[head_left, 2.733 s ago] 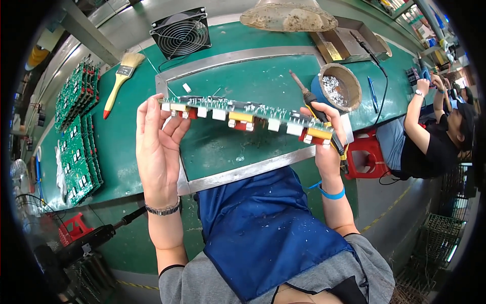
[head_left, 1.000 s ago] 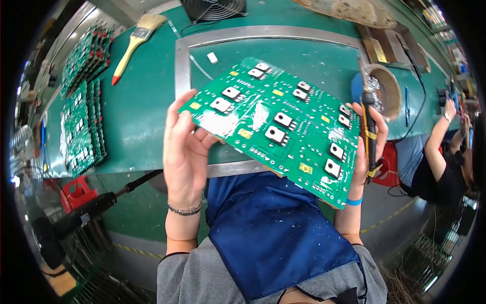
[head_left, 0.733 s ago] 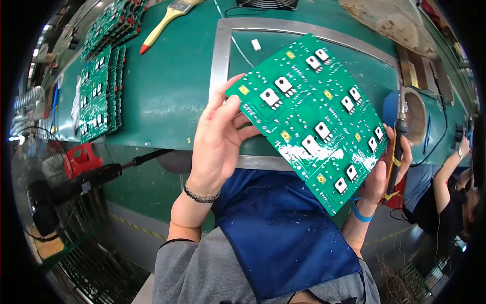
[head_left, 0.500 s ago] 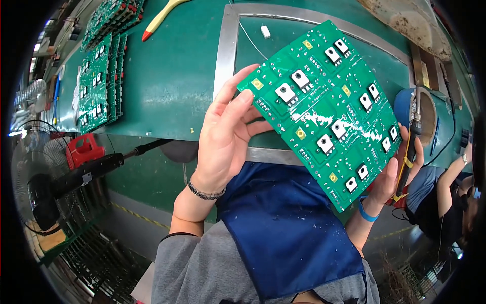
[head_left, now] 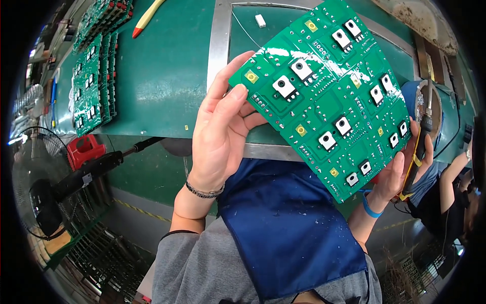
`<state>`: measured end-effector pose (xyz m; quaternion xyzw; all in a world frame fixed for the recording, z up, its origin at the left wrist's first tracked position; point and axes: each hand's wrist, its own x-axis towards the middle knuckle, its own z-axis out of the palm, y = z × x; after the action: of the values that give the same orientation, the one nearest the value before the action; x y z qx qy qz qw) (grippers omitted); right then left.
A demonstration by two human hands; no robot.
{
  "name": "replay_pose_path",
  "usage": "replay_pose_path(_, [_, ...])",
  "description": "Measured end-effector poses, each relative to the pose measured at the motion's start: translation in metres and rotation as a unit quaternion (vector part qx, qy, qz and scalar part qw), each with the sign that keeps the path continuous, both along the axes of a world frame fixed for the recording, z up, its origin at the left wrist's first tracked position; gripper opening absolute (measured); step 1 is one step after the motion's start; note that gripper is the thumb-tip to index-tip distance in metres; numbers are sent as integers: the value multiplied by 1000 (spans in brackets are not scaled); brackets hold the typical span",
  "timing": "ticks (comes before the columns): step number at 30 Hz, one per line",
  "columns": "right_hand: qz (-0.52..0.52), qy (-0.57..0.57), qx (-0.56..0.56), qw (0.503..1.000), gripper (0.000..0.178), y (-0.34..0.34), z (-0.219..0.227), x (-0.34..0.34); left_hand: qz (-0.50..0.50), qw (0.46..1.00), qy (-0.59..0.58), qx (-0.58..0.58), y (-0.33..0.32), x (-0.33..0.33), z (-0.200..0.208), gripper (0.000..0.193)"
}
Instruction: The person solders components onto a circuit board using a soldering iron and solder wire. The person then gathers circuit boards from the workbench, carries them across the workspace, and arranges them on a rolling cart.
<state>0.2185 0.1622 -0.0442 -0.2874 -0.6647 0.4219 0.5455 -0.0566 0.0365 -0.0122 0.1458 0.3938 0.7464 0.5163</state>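
A large green circuit board (head_left: 324,104) is held up and tilted before me, its white-and-black transistors facing me in pairs. My left hand (head_left: 218,121) pinches its left corner, thumb on the face and fingers behind. At the lower right edge my right hand (head_left: 397,172) grips the board, with the thumb along its side. The same hand also has a soldering iron (head_left: 424,133) with a black handle between its fingers, metal end pointing away from me. Part of the right fingers is hidden behind the board.
Stacked circuit boards (head_left: 93,83) stand at the far left of the green table (head_left: 167,76). A yellow-handled brush (head_left: 147,19) and a small white block (head_left: 260,21) lie farther back. Beneath the board is a metal frame (head_left: 218,43). A blue round container (head_left: 439,109) and another person's arm (head_left: 453,175) are at right.
The board has come nearer and tilted more toward me, its far corner shifting up and right. Both hands keep their hold, the right one moving slightly right with the soldering iron.
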Motion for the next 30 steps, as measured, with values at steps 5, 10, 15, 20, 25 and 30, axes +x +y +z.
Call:
replay_pose_path(5, [-18, -13, 30, 999, 59, -1, 4, 3, -4, 1000, 8, 14, 0, 1, 1, 47])
replay_pose_path(10, [-33, -10, 37, 999, 61, -5, 7, 6, 1, 999, 4, 41, -1, 2, -2, 48])
replay_pose_path(15, [-41, -9, 45, 998, 62, -6, 11, 7, -5, 998, -8, 60, 0, -1, -6, 48])
replay_pose_path(20, [-19, 10, 37, 999, 61, 0, 19, -6, -19, 995, -79, 54, 2, -10, -14, 46])
replay_pose_path(25, [-28, 40, 20, 999, 60, 4, 25, -19, -28, 990, -134, 40, 5, -14, -19, 43])
replay_pose_path(30, [-24, 59, 18, 998, 61, 8, 30, -23, -42, 987, -152, 28, 7, -17, -26, 38])
